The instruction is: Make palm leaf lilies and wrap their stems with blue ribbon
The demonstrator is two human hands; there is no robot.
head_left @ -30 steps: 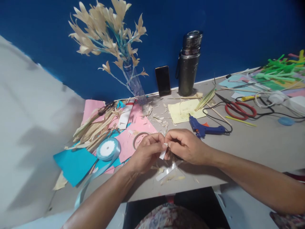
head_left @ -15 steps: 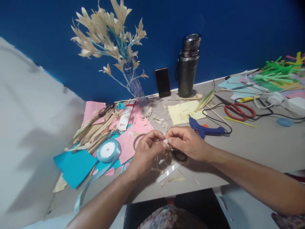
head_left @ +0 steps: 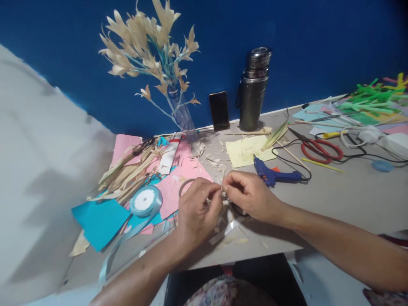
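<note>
In the head view, the person is holding both hands together over the front of the table [head_left: 357, 199], fingertips nearly meeting. The right hand [head_left: 255, 199] is pinching a small pale piece [head_left: 223, 188], mostly hidden, between thumb and forefinger, right where the two hands are coming closest. The left hand [head_left: 198, 209] is curling its fingers just beside it; I cannot tell whether they are gripping it too. A dark loop [head_left: 238, 210] is peeking out beneath the right hand, and a clear strip [head_left: 231, 226] is lying below, among pale scraps [head_left: 241, 241]. Near the right hand, a blue glue gun [head_left: 280, 175] is resting with its nozzle over yellow paper [head_left: 236, 154]; farther right, red-handled scissors [head_left: 324, 159] are lying open. Over on the left, a spool of light-blue ribbon [head_left: 157, 199] is resting by blue paper [head_left: 98, 223] and pink paper [head_left: 168, 195], with dried, husk-like strips [head_left: 126, 172] lying behind. Against the blue wall [head_left: 306, 46], a phone [head_left: 219, 111] is leaning between a vase [head_left: 183, 114] of cream flowers [head_left: 149, 32] and a metal flask [head_left: 253, 100].
</note>
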